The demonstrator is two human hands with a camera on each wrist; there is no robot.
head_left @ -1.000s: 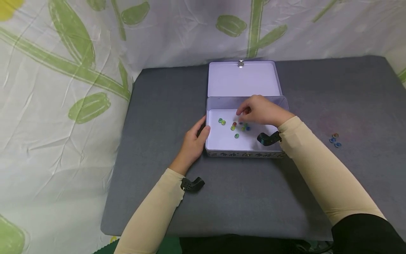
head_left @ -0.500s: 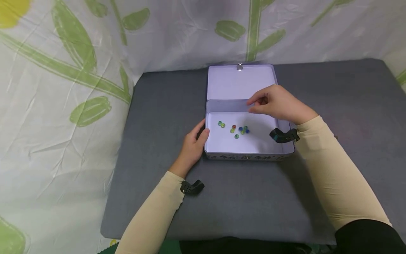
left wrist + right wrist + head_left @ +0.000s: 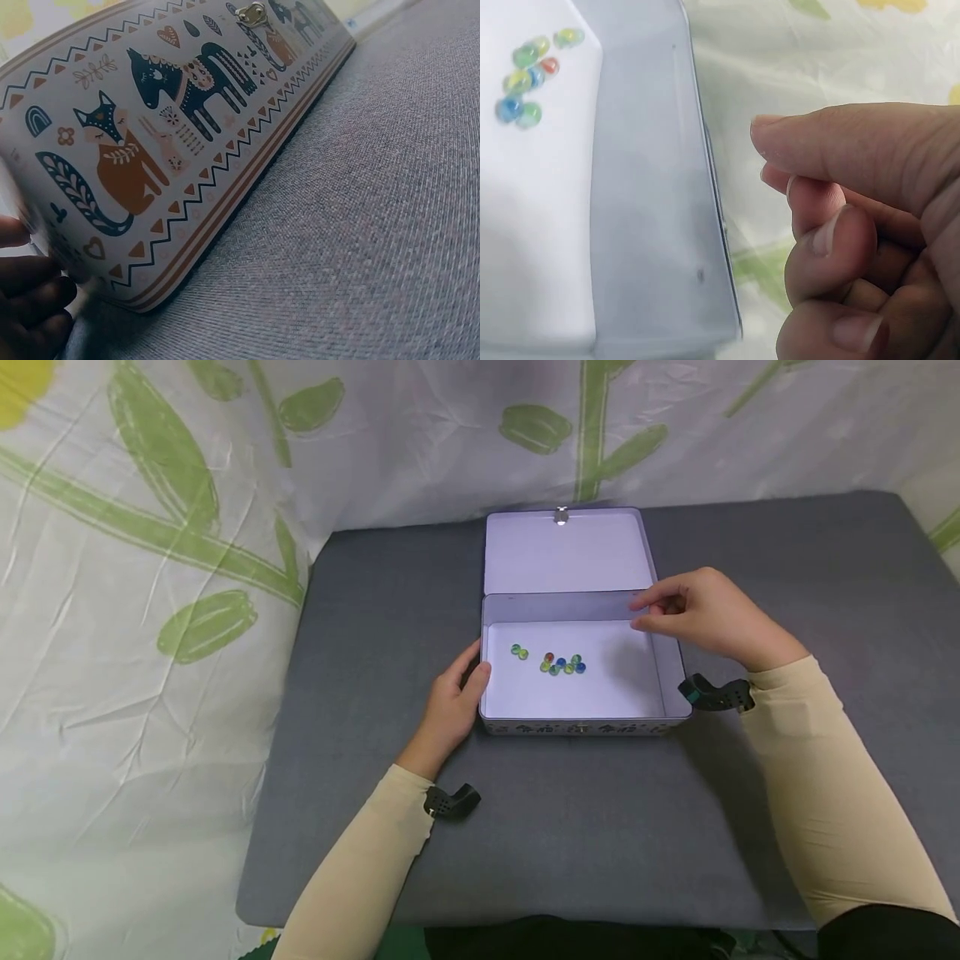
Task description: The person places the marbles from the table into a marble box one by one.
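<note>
An open tin box (image 3: 585,727) stands on the grey table, its lid (image 3: 566,552) tipped back behind it. Several small glass marbles (image 3: 561,665) in green, yellow, blue and red lie on its white floor, left of the middle. My left hand (image 3: 447,710) rests against the box's left side, thumb by the rim. In the left wrist view its fingers (image 3: 34,296) touch the corner of the patterned wall. Over the box's right rim hovers my right hand (image 3: 705,614), fingers loosely bent with nothing between thumb and fingertips. The right wrist view shows the thumb (image 3: 840,146) apart from the index finger.
A metal clasp (image 3: 561,516) sits on the lid's far edge. Behind the table (image 3: 390,610) hangs a white cloth (image 3: 420,452) with green leaves. Each wrist carries a black camera (image 3: 453,802).
My right hand has moved right from above the marbles to the right rim. The marbles in the middle have rolled closer together. The right arm now covers marbles seen earlier on the table.
</note>
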